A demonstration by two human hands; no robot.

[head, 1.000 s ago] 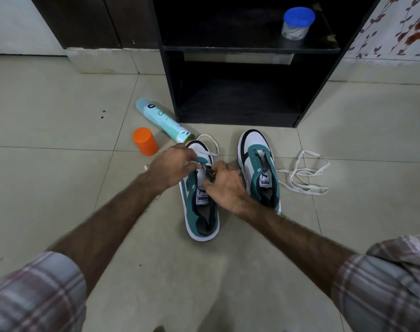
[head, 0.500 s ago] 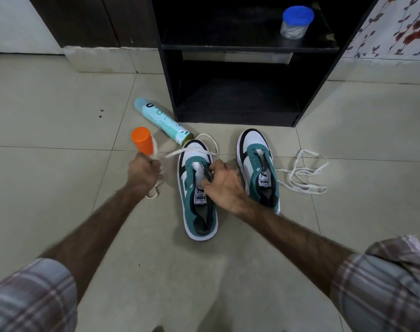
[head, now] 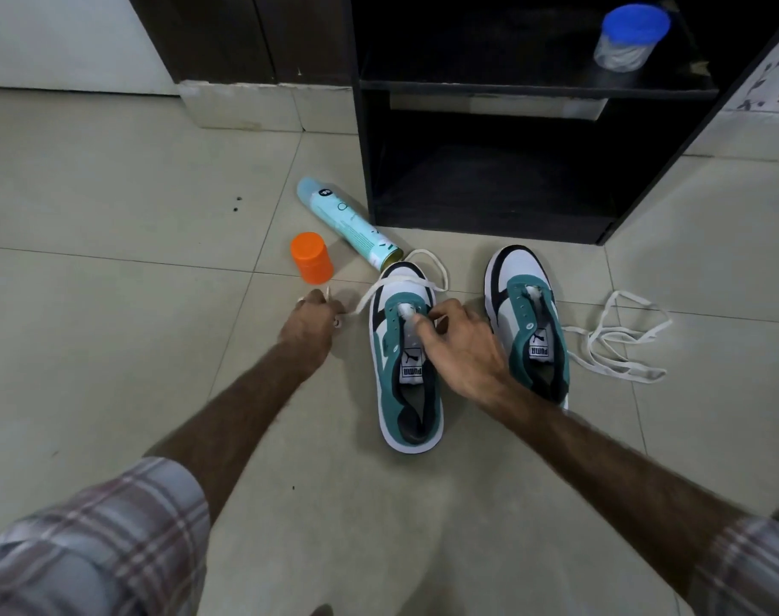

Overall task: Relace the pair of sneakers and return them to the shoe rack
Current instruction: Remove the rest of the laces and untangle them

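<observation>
On the tiled floor before the black shoe rack (head: 490, 86), your left hand (head: 310, 324) grips the white lace (head: 381, 290) of the left green-and-white sneaker (head: 405, 362), while your right hand (head: 461, 344) pinches at its eyelets; the other sneaker (head: 527, 313) sits just beside, its loose lace (head: 618, 344) on bare tiles to the right

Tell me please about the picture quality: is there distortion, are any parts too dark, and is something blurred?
Head view: wide-angle bending curves the tile lines and the shoe rack; the rack's lower shelf is almost black, so its inside cannot be read; the plaid sleeves at the bottom corners are soft and blurred; the left sneaker and both hands are sharp; soft, even light, no strong glare.
</observation>
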